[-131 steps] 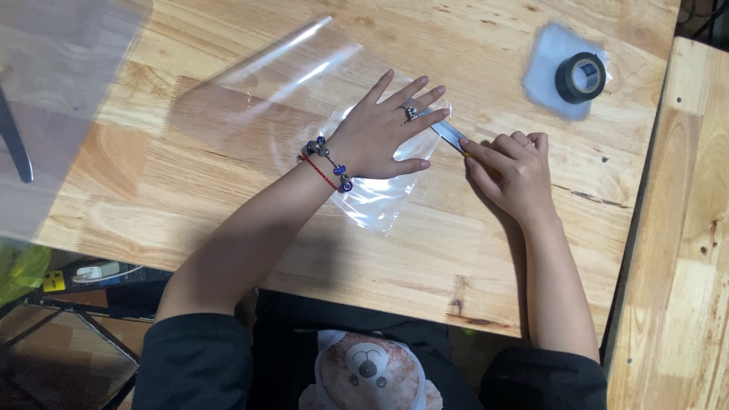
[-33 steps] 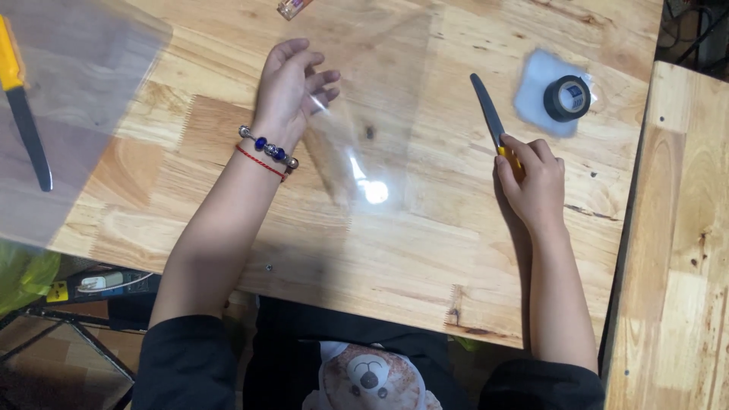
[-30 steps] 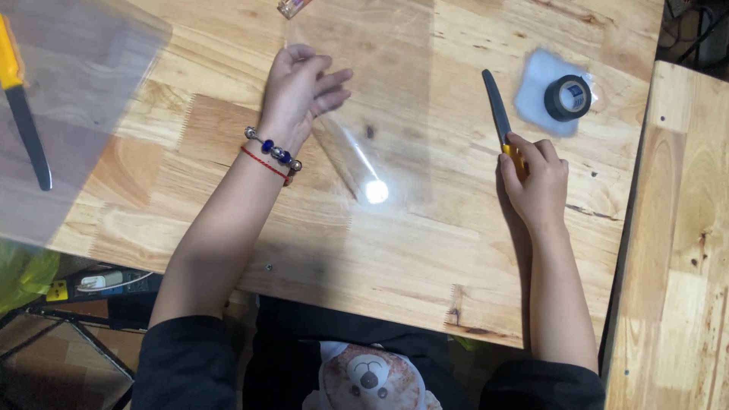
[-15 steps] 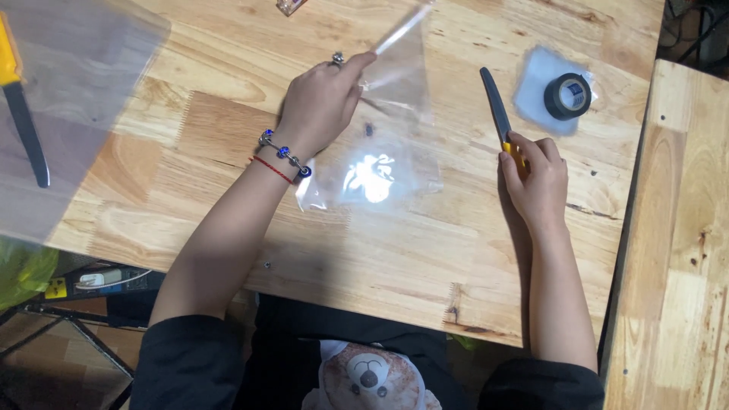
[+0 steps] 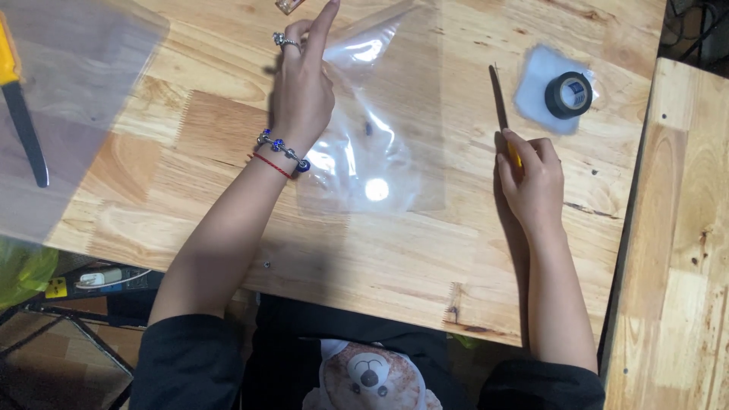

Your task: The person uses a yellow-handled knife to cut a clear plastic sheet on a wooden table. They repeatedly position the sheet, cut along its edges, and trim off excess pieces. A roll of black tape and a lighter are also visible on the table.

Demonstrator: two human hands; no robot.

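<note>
The left hand [image 5: 304, 91] lies flat, fingers open, on a clear plastic sheet [image 5: 380, 129]; the right hand [image 5: 531, 178] grips a knife [image 5: 499, 102].

Bright overhead light, plastic glare

A black tape roll [image 5: 569, 94] on a small clear film square [image 5: 538, 76] sits near the wooden table's [image 5: 228, 129] far right corner, a large clear sheet [image 5: 83, 91] covers its left end over a yellow-handled blade [image 5: 23, 125], and a second table [image 5: 683, 243] adjoins rightward.
</note>
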